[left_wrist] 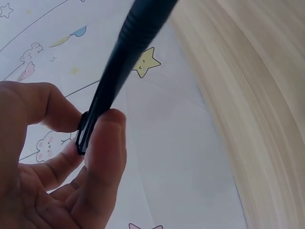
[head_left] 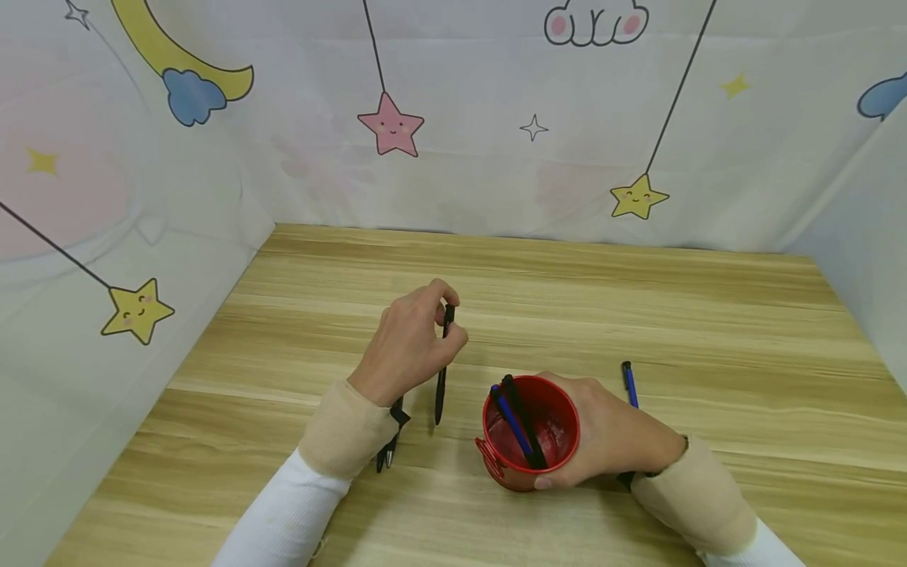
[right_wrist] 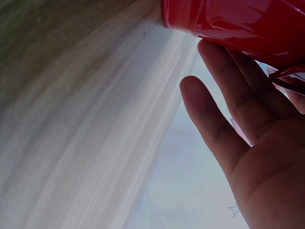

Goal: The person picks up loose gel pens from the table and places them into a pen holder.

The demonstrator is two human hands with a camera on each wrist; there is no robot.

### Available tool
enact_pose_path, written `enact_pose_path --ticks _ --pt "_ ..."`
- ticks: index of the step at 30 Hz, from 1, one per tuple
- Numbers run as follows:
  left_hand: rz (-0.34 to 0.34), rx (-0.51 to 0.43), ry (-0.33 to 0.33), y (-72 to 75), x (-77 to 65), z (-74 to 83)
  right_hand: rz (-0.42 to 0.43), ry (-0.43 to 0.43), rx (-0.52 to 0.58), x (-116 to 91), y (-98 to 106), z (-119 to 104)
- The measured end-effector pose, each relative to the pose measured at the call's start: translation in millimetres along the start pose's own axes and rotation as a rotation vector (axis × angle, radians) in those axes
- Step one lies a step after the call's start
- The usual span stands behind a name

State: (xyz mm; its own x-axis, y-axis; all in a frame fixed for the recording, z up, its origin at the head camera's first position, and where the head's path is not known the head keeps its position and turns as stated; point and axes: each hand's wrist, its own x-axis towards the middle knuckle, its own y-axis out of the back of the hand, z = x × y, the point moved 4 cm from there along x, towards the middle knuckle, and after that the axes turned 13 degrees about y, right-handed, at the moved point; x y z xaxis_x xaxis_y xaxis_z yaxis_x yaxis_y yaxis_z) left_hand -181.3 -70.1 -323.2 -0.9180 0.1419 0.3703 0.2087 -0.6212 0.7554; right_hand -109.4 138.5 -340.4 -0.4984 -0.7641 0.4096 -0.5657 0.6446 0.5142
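My left hand [head_left: 411,339] pinches a black pen [head_left: 441,394] near its upper end between thumb and fingers. The pen hangs nearly upright, tip down, left of a small red bucket [head_left: 520,482]. In the left wrist view the pen's clip end [left_wrist: 86,138] lies between thumb and finger. Around the bucket's right side curls my right hand [head_left: 612,429], thumb at the near rim. Inside the bucket lean a blue pen [head_left: 512,424] and a black pen [head_left: 523,409]. The right wrist view shows fingers [right_wrist: 228,76] against the bucket's shiny red wall [right_wrist: 238,24].
Black pens [head_left: 386,457] lie on the wooden table [head_left: 567,307], partly hidden under my left wrist. A blue pen [head_left: 630,382] lies behind my right wrist, its lower part covered. White cloth walls [head_left: 482,189] with printed stars border the table's back and sides.
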Motion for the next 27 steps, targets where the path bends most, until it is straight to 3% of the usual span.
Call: enact_pose_path --ticks 10,27 --pt "0.028 -0.051 -0.006 4.6 0.2 4.8 -0.004 -0.01 0.005 -0.4 0.1 0.8" --pt "0.017 -0.155 0.029 9.8 -1.0 10.1 -0.01 -0.034 0.012 -0.6 0.8 1.1"
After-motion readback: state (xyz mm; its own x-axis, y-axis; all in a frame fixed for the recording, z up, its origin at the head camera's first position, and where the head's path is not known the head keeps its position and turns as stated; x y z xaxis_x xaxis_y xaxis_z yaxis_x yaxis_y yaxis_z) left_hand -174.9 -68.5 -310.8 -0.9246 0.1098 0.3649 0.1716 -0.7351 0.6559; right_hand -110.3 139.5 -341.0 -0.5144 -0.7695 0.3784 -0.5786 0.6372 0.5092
